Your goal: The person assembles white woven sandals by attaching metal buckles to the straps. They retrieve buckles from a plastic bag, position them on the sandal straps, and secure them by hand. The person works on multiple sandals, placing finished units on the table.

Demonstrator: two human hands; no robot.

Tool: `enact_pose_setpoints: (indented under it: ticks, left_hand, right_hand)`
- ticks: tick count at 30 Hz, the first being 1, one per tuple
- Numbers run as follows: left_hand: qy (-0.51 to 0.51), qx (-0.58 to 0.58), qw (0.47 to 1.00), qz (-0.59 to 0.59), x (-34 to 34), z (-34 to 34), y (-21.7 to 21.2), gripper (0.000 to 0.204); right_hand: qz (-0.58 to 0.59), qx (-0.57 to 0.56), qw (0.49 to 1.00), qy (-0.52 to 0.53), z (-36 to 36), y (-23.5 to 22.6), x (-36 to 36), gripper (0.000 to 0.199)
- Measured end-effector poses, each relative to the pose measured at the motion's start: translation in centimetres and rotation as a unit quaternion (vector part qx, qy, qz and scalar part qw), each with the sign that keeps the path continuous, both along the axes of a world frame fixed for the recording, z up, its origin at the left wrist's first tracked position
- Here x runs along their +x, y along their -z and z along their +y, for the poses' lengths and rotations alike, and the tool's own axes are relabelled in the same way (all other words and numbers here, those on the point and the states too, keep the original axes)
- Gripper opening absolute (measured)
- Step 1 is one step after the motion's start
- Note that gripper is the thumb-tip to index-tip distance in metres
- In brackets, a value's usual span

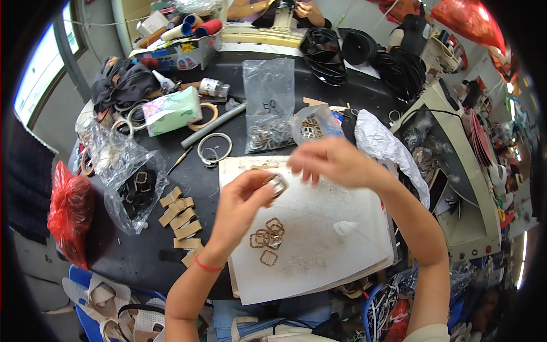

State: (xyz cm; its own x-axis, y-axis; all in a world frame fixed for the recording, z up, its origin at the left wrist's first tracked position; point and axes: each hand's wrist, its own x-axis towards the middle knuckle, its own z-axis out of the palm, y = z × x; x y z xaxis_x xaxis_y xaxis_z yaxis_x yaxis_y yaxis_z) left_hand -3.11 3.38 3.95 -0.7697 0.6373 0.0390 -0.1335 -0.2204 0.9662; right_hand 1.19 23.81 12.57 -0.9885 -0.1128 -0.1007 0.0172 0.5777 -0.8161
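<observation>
My left hand (242,199) is closed, pinching a square metal buckle (279,185) between thumb and fingers above the white board (302,279). My right hand (339,162) hovers over the board's far edge, beside a small clear bag (326,126) of metal pieces. Motion smears its bent fingers, so whether they hold anything is unclear. Several gold-brown square buckles (268,238) lie on the board in a loose, overlapping cluster. To their right is a small white blob-like piece (345,228). Behind the board lies a flat clear bag (269,91) with silvery metal pieces at its bottom.
Left of the board lie tan rectangular pieces (181,219), an open plastic bag (128,191) with dark pieces and a red bag (71,214). A grey tube (213,124) and tape rings (215,149) are behind. A machine (456,199) stands right; another person's hand (310,11) shows far off.
</observation>
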Motion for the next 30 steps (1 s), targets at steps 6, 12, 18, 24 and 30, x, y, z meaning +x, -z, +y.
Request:
enact_pose_setpoints:
  ticks: [6,12,18,24,30]
  left_hand:
    - [-0.035,-0.241,0.906,0.345,3.4,-2.5,2.9,0.024]
    - [-0.002,-0.258,0.837,0.483,5.3,-2.2,2.5,0.034]
    - [-0.035,-0.231,0.868,0.438,5.2,-2.6,3.2,0.034]
    - [-0.032,-0.220,0.874,0.432,5.2,-2.7,3.2,0.031]
    - [-0.045,-0.191,0.890,0.411,5.0,-2.9,3.1,0.028]
  right_hand:
    - [-0.086,0.438,0.894,0.040,5.8,4.6,-5.3,0.024]
    - [-0.098,0.429,0.892,0.105,5.7,8.2,-4.5,0.025]
    - [-0.127,0.380,0.915,0.052,6.7,7.9,-4.6,0.025]
    - [-0.123,0.431,0.892,0.062,6.3,8.6,-4.9,0.022]
    - [-0.057,0.499,0.863,0.046,5.0,8.6,-4.3,0.018]
